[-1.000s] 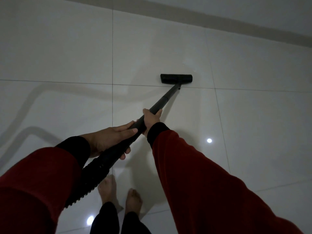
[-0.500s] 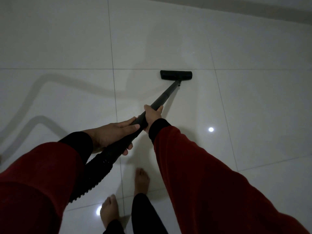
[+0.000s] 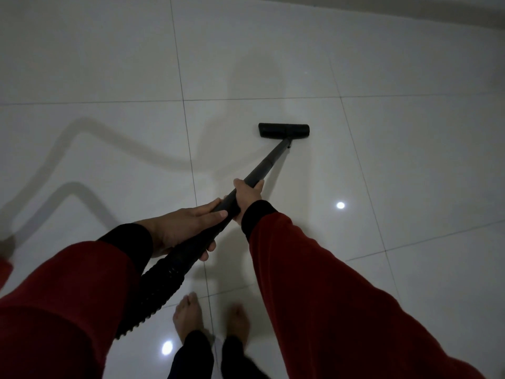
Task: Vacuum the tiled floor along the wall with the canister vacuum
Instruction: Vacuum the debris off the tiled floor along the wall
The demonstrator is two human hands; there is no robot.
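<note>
A black floor nozzle (image 3: 284,130) lies flat on the glossy white tiled floor (image 3: 410,160), about one tile short of the wall base. A dark wand (image 3: 270,160) slants back from it toward me. My right hand (image 3: 247,196) is wrapped around the wand higher up. My left hand (image 3: 185,228) grips the thicker handle just behind, where the ribbed black hose (image 3: 158,291) starts and drops under my left red sleeve. The canister itself is out of sight.
The wall's grey skirting (image 3: 437,12) runs across the top right. My two bare feet (image 3: 188,315) stand on the tiles below the hands. Hose shadows curve over the left tiles. Bright lamp reflections (image 3: 340,205) dot the floor.
The nozzle has been drawn back from the wall, crossing the grout line toward me. My feet have stepped backward and now stand side by side. Both hands keep their grip.
</note>
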